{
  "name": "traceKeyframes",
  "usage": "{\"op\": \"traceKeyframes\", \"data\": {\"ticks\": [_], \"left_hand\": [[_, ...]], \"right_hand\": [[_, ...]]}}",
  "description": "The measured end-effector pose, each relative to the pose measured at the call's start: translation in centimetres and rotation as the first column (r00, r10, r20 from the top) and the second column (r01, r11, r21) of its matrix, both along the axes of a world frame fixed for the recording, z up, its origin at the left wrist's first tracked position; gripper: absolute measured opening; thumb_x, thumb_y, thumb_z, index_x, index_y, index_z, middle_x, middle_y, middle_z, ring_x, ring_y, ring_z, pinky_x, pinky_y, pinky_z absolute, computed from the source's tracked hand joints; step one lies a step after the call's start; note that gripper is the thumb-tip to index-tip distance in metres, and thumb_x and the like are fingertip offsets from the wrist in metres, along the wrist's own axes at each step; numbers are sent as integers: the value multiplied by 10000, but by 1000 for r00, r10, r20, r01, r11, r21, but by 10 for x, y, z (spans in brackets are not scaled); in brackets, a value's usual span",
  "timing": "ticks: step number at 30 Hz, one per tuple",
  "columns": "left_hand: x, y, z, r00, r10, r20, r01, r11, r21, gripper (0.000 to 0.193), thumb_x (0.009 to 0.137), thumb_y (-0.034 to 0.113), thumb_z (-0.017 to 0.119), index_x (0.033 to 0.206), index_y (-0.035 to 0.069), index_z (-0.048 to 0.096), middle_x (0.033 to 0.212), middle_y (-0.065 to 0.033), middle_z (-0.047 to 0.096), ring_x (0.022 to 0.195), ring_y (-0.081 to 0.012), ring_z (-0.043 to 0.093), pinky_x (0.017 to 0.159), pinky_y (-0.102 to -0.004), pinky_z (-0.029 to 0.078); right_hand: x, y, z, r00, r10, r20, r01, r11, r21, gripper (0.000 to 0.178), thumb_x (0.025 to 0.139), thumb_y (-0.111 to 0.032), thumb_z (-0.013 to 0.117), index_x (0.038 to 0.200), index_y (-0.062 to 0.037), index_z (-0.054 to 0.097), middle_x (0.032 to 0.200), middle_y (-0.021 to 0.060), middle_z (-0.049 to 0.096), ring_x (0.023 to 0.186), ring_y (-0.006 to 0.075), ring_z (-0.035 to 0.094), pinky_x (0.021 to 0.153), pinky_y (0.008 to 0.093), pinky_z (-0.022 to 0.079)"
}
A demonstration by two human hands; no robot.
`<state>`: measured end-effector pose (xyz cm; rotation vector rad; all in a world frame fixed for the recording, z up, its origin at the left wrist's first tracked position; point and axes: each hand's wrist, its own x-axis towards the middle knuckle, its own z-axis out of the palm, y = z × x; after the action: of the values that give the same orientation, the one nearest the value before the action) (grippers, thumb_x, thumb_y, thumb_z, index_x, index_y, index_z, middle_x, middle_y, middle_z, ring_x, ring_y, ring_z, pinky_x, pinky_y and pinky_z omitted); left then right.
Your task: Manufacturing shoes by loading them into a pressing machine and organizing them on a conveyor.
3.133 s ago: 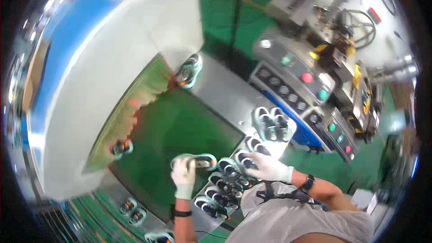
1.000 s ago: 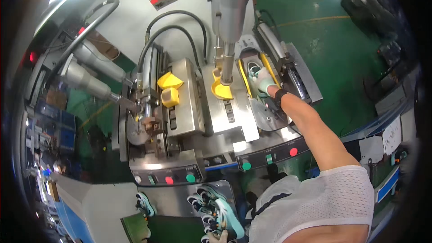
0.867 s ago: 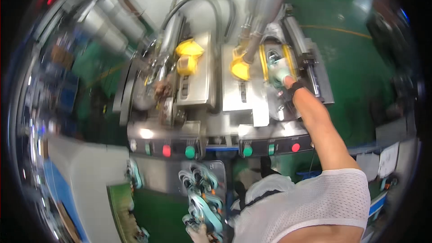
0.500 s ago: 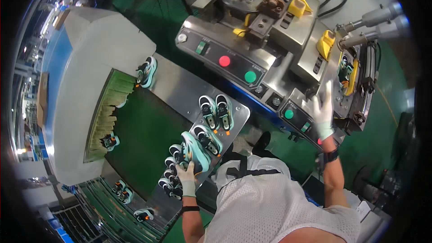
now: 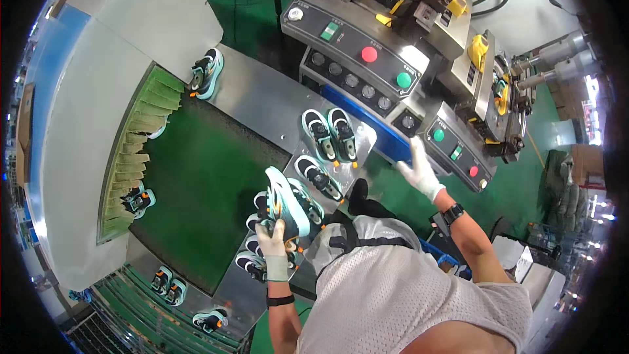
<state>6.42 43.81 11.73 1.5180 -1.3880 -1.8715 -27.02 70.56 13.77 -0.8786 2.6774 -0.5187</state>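
Note:
In a white glove, my left hand (image 5: 271,241) is closed on a mint-soled sneaker (image 5: 287,204), tilted with its sole side toward the right. Beneath and around it, several black, white and mint sneakers (image 5: 251,265) crowd the metal ledge, some partly hidden by the held one. A single sneaker (image 5: 318,178) lies just beyond, and a pair (image 5: 330,135) stands side by side near the ledge's corner. My right hand (image 5: 422,172), also gloved, is open in the air with fingers apart, beside the machine's front control panel (image 5: 455,151), and holds nothing.
A press machine (image 5: 354,46) with buttons and gauges stands ahead; a shoe (image 5: 500,86) sits in its right station. At left, a white housing with green curtain strips (image 5: 145,137) borders a green conveyor belt (image 5: 196,190). More shoes lie on the ledge and belt.
My right hand has drawn back from beside the machine's right station, toward me and to the left. The sneaker in my left hand is tilted more upright. The whole view has shifted.

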Motion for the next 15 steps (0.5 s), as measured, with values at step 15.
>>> {"op": "traceKeyframes", "data": {"ticks": [15], "left_hand": [[10, 26, -44, 905, -240, 352, 411, 708, -574, 736, 790, 102, 684, 1394, -79, 305, 1307, -249, 459, 1240, -356, 445, 1080, -419, 327]], "right_hand": [[104, -50, -90, 789, 176, 589, -116, 983, -139, 688, 865, -331, 607, 1424, -6, 372, 1363, 271, 484, 1272, 358, 482, 1067, 381, 383]]}}
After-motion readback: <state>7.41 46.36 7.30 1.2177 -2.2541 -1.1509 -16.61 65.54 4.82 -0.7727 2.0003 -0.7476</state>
